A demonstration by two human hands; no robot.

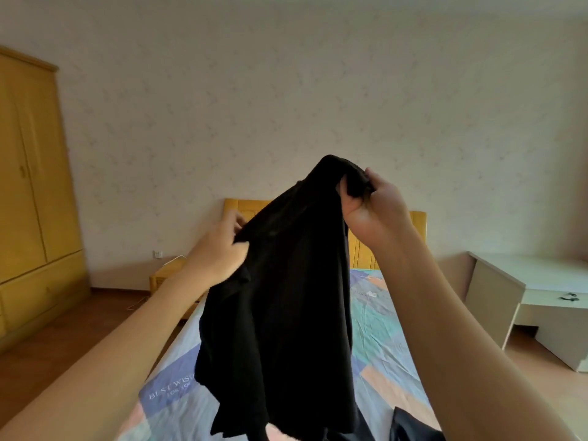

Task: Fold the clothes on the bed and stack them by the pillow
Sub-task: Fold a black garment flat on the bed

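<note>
A black garment (280, 300) hangs in the air over the bed (381, 338), bunched and unfolded, its lower hem near the bottom of the view. My right hand (375, 208) grips its top edge, raised high. My left hand (219, 249) pinches the garment's left edge, lower than the right one. Another dark piece of clothing (410, 424) lies on the sheet at the bottom right. The garment hides the head of the bed, and no pillow shows.
The bed has a patchwork sheet and a yellow wooden headboard (416, 224). A yellow wardrobe (31, 192) stands at the left, a small nightstand (165, 275) beside the bed. A white desk (525, 291) stands at the right. Brown floor runs along both sides.
</note>
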